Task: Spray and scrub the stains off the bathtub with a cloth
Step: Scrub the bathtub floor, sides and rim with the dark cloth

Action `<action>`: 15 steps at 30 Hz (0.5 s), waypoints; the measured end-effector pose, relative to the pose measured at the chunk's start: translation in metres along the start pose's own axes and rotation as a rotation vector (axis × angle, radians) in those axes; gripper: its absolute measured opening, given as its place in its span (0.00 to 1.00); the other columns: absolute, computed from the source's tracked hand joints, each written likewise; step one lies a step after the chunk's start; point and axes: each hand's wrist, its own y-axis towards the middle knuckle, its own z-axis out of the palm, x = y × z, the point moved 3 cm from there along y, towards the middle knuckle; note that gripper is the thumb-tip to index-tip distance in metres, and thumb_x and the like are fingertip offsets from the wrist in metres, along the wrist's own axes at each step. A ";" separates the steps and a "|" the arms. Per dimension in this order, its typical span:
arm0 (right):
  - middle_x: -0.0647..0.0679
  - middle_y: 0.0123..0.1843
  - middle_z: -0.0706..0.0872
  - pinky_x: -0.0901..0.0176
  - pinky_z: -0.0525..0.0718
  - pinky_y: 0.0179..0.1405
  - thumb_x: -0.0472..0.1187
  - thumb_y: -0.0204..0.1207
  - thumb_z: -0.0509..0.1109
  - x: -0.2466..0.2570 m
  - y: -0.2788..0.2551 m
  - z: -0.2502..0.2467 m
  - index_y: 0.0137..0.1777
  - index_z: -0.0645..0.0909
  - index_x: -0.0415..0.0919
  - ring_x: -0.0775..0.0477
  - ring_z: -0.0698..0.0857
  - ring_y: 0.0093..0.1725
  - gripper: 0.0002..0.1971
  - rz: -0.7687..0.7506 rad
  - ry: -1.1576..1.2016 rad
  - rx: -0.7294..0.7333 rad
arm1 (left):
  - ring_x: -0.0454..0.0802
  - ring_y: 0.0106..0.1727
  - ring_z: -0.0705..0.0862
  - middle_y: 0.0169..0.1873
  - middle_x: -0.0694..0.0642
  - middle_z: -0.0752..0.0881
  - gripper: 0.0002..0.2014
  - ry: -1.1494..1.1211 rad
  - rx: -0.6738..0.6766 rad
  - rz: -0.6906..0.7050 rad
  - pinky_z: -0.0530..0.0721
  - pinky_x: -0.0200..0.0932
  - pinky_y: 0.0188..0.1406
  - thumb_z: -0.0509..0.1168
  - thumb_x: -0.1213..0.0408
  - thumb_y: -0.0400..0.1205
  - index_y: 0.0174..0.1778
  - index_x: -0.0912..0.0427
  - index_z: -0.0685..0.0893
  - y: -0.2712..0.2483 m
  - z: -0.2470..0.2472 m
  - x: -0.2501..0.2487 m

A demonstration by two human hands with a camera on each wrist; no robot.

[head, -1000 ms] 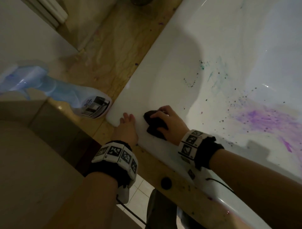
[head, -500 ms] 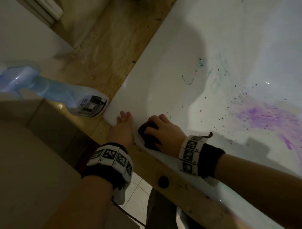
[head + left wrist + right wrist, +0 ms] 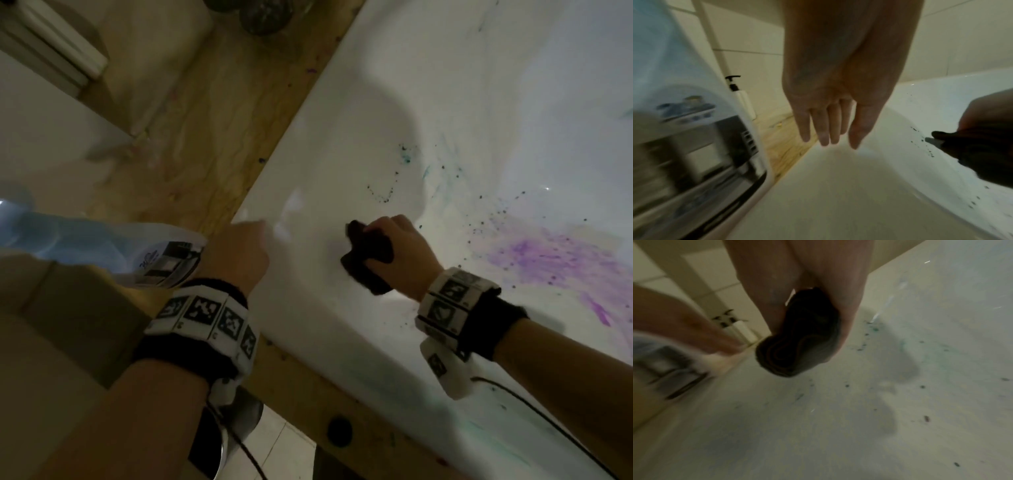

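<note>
As right hand (image 3: 397,250) grips dark cloth (image 3: 368,262) on near-left bathtub (image 3: 342,102) wall, left hand (image 3: 830,100) hovers flat-fingered, empty, beside spray bottle (image 3: 113,250). Purple stain (image 3: 555,257) lies right: likely needs firm overlapping strokes.

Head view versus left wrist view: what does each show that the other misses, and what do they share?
Only the head view shows the purple stain, both wristbands and the floor tiles. Only the left wrist view shows the left hand with straight fingers, holding nothing, and a pump bottle by the wall. Both show the spray bottle, the tub, dark specks, and the right hand gripping the cloth.
</note>
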 end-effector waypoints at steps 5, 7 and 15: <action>0.46 0.68 0.68 0.57 0.77 0.63 0.41 0.77 0.66 0.034 -0.008 0.047 0.68 0.71 0.44 0.45 0.75 0.60 0.19 -0.269 -0.015 0.212 | 0.53 0.83 0.52 0.83 0.58 0.48 0.40 0.021 0.108 0.165 0.56 0.42 0.76 0.66 0.65 0.80 0.83 0.59 0.48 0.041 0.003 -0.031; 0.46 0.67 0.68 0.57 0.78 0.61 0.39 0.77 0.65 0.034 0.008 0.046 0.67 0.70 0.43 0.44 0.75 0.60 0.19 -0.209 0.027 0.111 | 0.53 0.83 0.44 0.82 0.58 0.40 0.46 0.076 0.110 0.175 0.56 0.43 0.78 0.70 0.62 0.78 0.82 0.61 0.45 0.049 0.008 -0.033; 0.40 0.62 0.69 0.50 0.79 0.54 0.37 0.75 0.65 -0.007 0.096 -0.015 0.65 0.67 0.39 0.38 0.75 0.58 0.19 0.060 0.035 -0.113 | 0.49 0.81 0.60 0.82 0.52 0.56 0.35 -0.007 -0.043 0.174 0.62 0.41 0.76 0.67 0.65 0.80 0.81 0.55 0.58 0.062 0.000 -0.036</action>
